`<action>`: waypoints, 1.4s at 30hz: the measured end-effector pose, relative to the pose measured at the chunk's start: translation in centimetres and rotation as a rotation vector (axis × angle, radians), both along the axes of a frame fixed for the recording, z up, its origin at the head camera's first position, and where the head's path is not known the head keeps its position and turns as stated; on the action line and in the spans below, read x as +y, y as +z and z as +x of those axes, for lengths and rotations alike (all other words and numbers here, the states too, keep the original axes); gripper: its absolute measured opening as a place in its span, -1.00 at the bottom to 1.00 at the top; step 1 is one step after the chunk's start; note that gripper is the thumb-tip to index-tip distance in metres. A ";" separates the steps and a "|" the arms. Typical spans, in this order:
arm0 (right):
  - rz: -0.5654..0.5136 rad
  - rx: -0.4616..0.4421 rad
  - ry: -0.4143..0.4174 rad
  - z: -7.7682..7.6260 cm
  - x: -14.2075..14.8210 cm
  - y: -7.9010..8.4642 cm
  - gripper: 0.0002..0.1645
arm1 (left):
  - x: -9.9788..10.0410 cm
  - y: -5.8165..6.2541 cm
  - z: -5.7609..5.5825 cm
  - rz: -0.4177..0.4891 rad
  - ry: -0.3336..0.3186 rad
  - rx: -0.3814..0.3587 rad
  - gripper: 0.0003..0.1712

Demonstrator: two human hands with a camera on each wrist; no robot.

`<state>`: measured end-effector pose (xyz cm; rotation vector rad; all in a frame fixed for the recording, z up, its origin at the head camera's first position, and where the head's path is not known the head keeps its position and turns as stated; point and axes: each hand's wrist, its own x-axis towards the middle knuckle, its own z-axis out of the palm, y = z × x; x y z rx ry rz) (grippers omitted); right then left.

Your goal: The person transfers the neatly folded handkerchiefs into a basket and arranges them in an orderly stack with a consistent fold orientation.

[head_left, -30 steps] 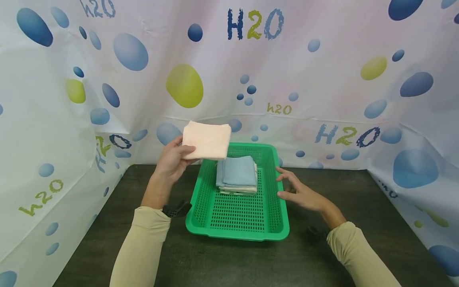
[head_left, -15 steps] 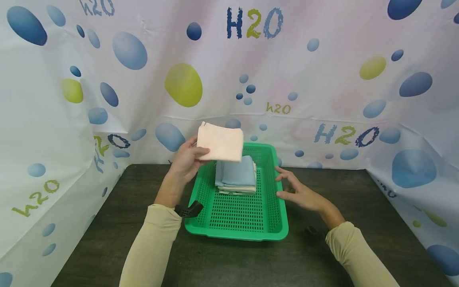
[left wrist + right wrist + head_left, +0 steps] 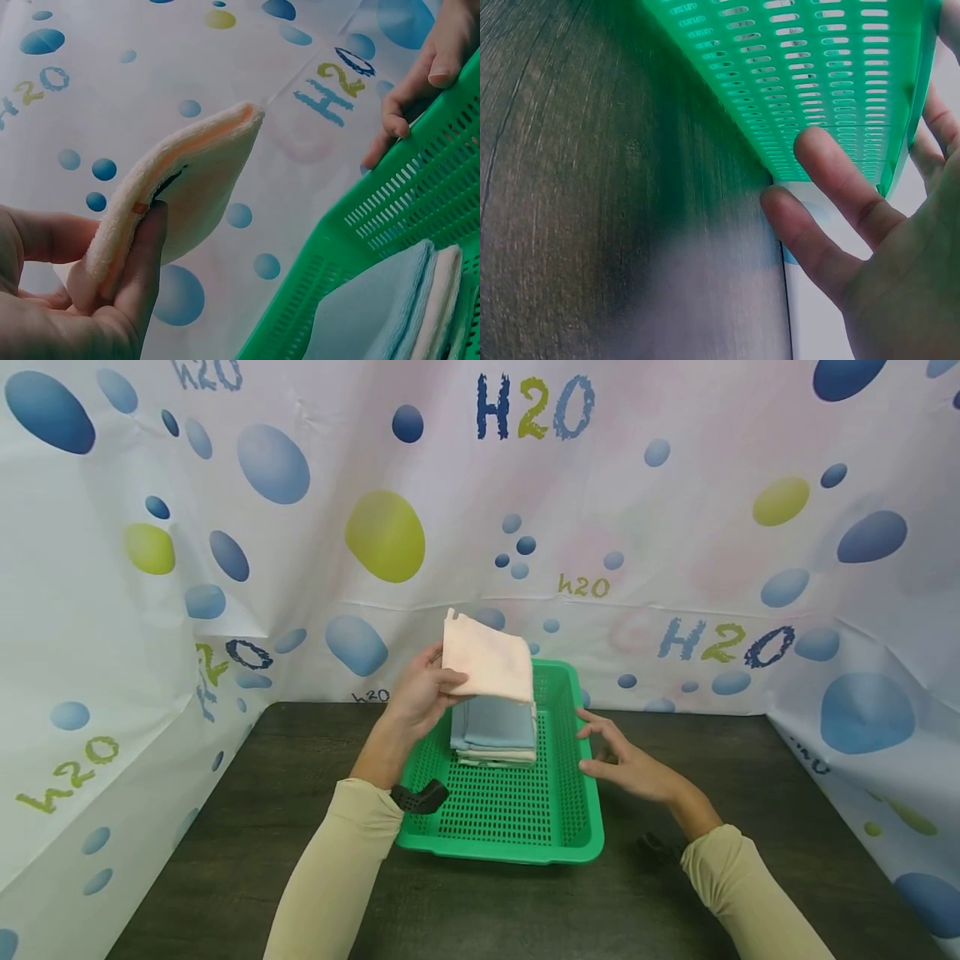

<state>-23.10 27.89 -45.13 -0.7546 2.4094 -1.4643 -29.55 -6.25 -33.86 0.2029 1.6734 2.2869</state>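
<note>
My left hand pinches a folded peach towel by its left edge, thumb on the near face, and holds it up over the back of a green plastic basket. In the left wrist view the towel's plush folded layers show, with fingers on both sides. Inside the basket lies a stack of folded cloths, a light blue towel on top and pale ones beneath; the raised towel overlaps the stack's back part in the head view. My right hand rests its fingertips on the basket's right rim, fingers spread and loosely bent.
The basket stands on a dark wood-grain table. Behind and at both sides hangs a white curtain printed with blue and green drops and H2O lettering. A black strap on the left wrist reaches over the basket's left rim.
The left hand has carried the peach towel to the right, from the basket's back left to over the blue towel. The towel tilts more now. The right hand stays at the rim.
</note>
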 end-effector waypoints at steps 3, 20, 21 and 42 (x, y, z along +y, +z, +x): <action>0.000 -0.007 -0.002 0.1 0.0 0.1 -0.59 | 0.7 0.0 -0.2 0.006 -0.001 -0.008 -0.08; -0.013 -0.037 -0.005 0.0 -0.1 0.1 -0.58 | 2.7 -1.4 -0.8 0.033 0.033 -0.090 -0.05; -0.015 -0.036 -0.003 0.0 -0.1 0.1 -0.58 | 2.8 -1.5 -0.9 0.036 0.037 -0.093 -0.05; -0.031 -0.015 0.000 0.1 0.0 -0.1 -0.58 | 3.7 -4.1 -1.2 -0.046 0.061 -0.137 -0.06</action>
